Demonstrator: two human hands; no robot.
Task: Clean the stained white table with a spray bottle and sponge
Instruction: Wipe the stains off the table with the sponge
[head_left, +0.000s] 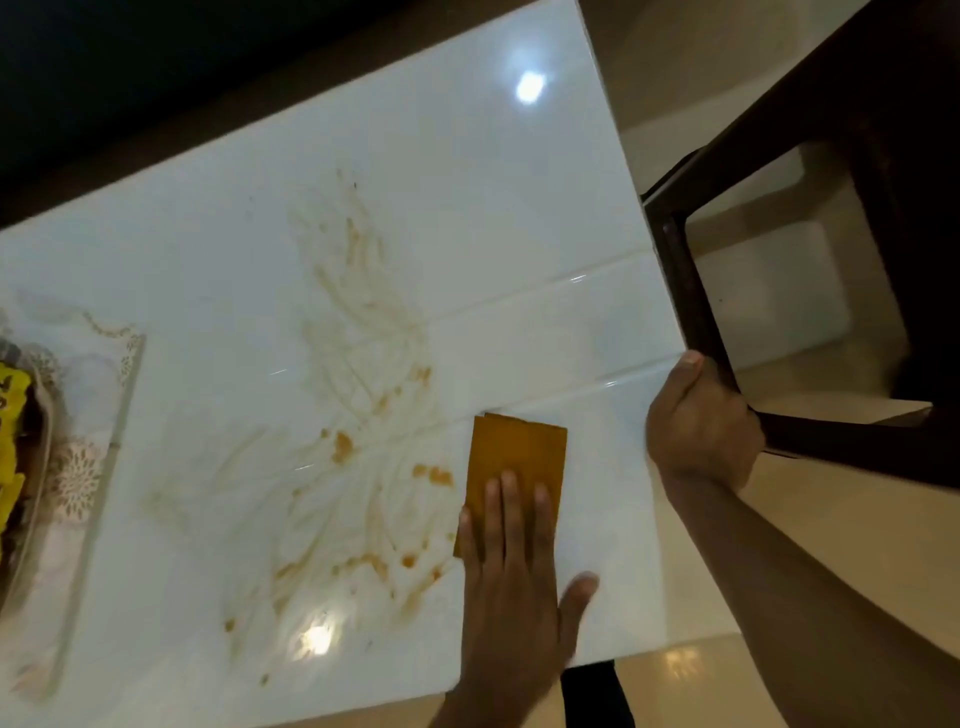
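The white glossy table (467, 218) carries smeared orange-brown stains (363, 405) across its middle and near part. A flat orange sponge (519, 452) lies on the table just right of the stains. My left hand (514, 571) presses on the sponge's near end with straight fingers, thumb out to the right. My right hand (701, 426) is at the table's right edge, fingers curled round the corner of a dark chair frame (691, 291). No spray bottle is in view.
A patterned mat (88, 467) lies at the table's left edge, with a container holding a yellow packet (13, 447) on it. The dark chair stands close against the table's right side over a beige tiled floor (779, 545). Lamp reflections shine on the tabletop.
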